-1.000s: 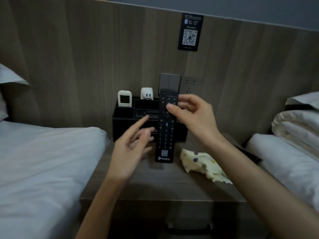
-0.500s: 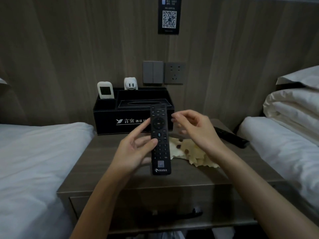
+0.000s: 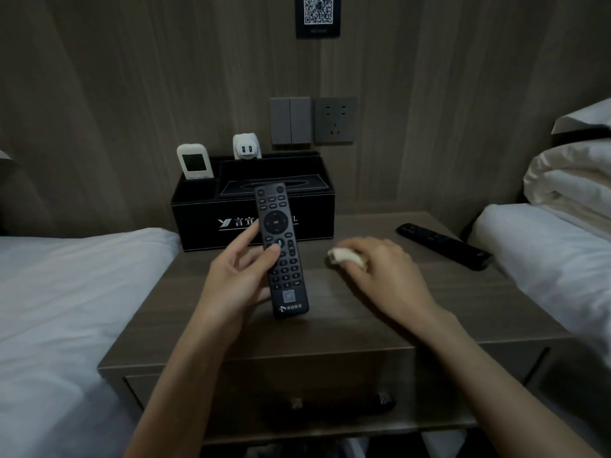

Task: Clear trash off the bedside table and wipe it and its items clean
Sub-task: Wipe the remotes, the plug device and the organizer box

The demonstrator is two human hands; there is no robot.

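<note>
Since the order is taken from the left, left bed: it is seen just beside the bedside table, its white sheet close to the table edge.
White handset: it is stood upright in the left compartment of the black organiser box, so that its screen can be read.
Plug adapter: it is seen upright at the back of the same box; whether it is inside or behind cannot be told.
Left hand: it is closed on the black remote; the thumb is pressed on the keypad, the index finger is stretched along the left edge, and the other fingers are hidden behind.
Black remote: it is held in front of the box, keys towards the camera, top end tilted away; whether its lower end touches the table cannot be told. It is judged to be lifted so that it can be wiped.
Cloth: it is bunched on the table top, right of the remote; only a pale corner is shown past the fingers.
Right hand: it is laid palm down on the cloth with the fingers curled over it, apparently to gather it; this part is blurred, so the grip is only judged.
Second remote: it is left flat near the right rear corner, well apart from both hands, probably kept for a later wipe.
Right bed: it is placed just beside the table.
</note>
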